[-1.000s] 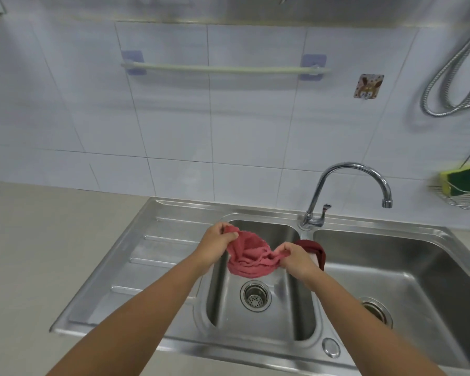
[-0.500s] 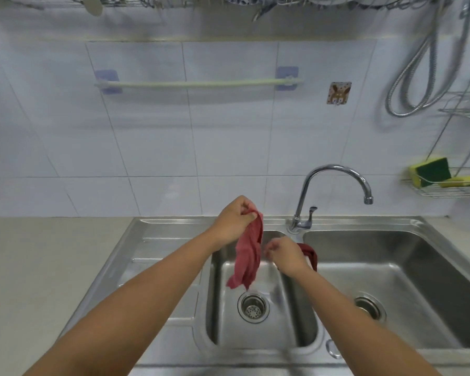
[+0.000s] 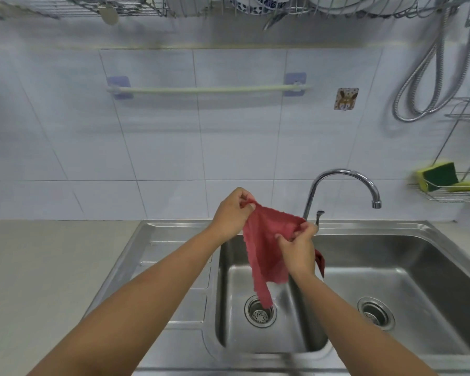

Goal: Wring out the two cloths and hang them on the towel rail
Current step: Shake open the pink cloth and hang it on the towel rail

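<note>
A red cloth hangs spread between my two hands above the small left sink basin. My left hand pinches its upper left corner. Its upper right edge is gripped by my right hand. The cloth's lower end dangles over the drain. A second, darker red cloth lies over the divider between the two basins, mostly hidden behind my right wrist. The pale towel rail is bare, on the tiled wall above and to the left of the hands.
A curved chrome tap rises just right of the hands. A wire rack with a green-yellow sponge sits at the right wall. A dish rack hangs overhead. The large right basin and the beige counter flank the small basin.
The cloth was bunched between both hands, then hung from the left hand alone. Now my right hand has taken its other edge, and it is raised and spread out.
</note>
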### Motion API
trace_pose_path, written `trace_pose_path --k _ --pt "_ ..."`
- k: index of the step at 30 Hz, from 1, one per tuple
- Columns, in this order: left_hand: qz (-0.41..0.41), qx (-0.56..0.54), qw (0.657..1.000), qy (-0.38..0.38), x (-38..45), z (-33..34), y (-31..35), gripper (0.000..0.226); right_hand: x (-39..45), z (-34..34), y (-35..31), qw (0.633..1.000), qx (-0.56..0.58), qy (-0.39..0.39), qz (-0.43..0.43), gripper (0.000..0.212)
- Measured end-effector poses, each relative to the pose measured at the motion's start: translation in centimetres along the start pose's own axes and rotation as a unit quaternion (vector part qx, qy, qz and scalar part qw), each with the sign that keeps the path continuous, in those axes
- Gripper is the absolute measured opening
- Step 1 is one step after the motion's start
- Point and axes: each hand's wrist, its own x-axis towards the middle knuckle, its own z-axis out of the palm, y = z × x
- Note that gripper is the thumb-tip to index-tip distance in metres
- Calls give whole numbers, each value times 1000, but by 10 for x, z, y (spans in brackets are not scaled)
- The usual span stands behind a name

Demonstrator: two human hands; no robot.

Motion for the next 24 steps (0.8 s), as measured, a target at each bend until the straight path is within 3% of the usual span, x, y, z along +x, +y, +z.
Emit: trace_pose_path --k 2,3,6,10,14,17,20,24 --pt "6 12 1000 26 3 -3 -1 11 3 -5 0 1000 -7 -15 -11 59" --pt "9 17 999 36 5 -4 -1 14 6 -6 2 999 -21 -32 -18 53" --pt "19 35 998 48 10 -4 -2 24 15 -9 8 991 -107 -73 -35 10" --pt "17 83 995 50 14 -1 -4 30 21 -12 7 983 -154 -80 -63 20" --pt "-23 144 988 50 16 -4 -11 31 26 -17 -2 946 -294 -68 -119 18" --pt "-91 112 988 55 18 -15 -10 29 33 -19 -10 968 -187 -152 -72 24" --pt "-155 25 985 70 19 -24 -7 22 39 -22 -22 978 -84 -180 -55 20" --pt "-130 63 989 34 7 -26 1 14 50 -24 -43 979 -12 -201 -33 20"
